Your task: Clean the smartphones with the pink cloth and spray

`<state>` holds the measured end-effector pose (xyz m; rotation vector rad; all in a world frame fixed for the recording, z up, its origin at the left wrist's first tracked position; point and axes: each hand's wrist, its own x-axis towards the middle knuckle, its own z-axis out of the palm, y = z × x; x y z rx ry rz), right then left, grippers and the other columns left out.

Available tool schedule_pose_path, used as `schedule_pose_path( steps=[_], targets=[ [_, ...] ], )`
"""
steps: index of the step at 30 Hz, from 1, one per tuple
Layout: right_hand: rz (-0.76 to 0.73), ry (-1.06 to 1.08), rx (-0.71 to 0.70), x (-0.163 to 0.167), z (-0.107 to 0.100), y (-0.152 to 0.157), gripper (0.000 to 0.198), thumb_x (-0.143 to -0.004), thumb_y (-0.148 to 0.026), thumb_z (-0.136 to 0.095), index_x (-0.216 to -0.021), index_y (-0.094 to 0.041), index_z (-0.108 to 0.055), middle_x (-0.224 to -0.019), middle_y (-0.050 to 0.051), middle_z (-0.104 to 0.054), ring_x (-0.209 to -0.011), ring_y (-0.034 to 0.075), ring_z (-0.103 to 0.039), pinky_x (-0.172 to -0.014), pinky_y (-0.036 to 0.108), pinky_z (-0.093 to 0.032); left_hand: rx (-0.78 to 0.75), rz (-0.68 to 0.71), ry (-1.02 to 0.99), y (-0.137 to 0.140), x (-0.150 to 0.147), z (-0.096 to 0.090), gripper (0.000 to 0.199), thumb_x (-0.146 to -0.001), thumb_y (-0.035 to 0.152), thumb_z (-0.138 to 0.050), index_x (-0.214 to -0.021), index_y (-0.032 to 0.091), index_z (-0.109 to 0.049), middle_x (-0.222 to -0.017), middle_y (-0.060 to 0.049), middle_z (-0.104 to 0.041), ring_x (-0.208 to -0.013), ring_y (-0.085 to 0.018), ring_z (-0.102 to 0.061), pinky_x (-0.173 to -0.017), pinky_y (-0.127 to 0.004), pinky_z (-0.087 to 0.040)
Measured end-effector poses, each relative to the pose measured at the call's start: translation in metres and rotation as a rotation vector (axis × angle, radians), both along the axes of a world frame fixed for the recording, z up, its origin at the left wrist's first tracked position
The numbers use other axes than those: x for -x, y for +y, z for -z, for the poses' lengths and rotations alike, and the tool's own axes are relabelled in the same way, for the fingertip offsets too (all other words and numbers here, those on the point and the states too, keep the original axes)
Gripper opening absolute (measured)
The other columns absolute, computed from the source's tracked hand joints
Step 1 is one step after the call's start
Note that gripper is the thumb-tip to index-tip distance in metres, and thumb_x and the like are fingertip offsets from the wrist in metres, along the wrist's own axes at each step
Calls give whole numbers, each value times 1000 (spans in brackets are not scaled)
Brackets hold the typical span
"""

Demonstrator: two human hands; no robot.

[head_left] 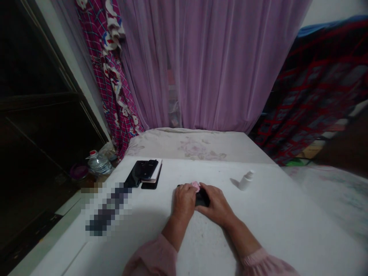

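On the white table, a flat black object that looks like a phone lies between my two hands, partly covered by them. My left hand is closed over its left side, and a crumpled pink cloth sticks out by its fingertips. My right hand grips the phone along its right side, thumb at the near edge and fingers at the far edge. The fingers of my left hand partly hide the cloth.
Several phones lie stacked and overlapping at the left of the table. A small white spray bottle stands to the right. Purple curtains hang behind. A large clear water bottle stands beyond the left edge.
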<state>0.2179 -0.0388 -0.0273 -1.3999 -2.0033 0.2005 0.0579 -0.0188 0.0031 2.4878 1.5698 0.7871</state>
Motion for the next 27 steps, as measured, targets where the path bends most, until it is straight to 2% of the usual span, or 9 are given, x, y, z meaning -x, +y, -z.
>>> schedule_pose_path(
  steps=[11, 20, 27],
  targets=[
    [104, -32, 45, 25, -9, -9, 75, -70, -40, -72, -136, -21, -42, -119, 13, -62, -108, 32, -57, -93, 47, -41, -81, -150, -84, 22, 57, 11, 20, -85, 10, -59, -93, 22, -73, -91, -5, -70, -83, -21, -61, -79, -33, -44],
    [72, -39, 27, 32, 1, -10, 79, -69, -43, -74, -137, -18, -42, -121, 15, -60, -109, 32, -55, -93, 47, -42, -80, -201, -149, 34, 61, 14, 20, -83, 11, -60, -91, 22, -74, -87, -4, -71, -81, -20, -63, -79, -32, -45],
    [-62, 8, 69, 22, -3, 8, 76, -70, -42, -74, -136, -21, -43, -124, 14, -61, -112, 31, -56, -95, 47, -41, -62, -201, -98, 32, 61, 11, 21, -86, 13, -57, -93, 22, -74, -87, -5, -70, -82, -21, -63, -81, -33, -45]
  ],
)
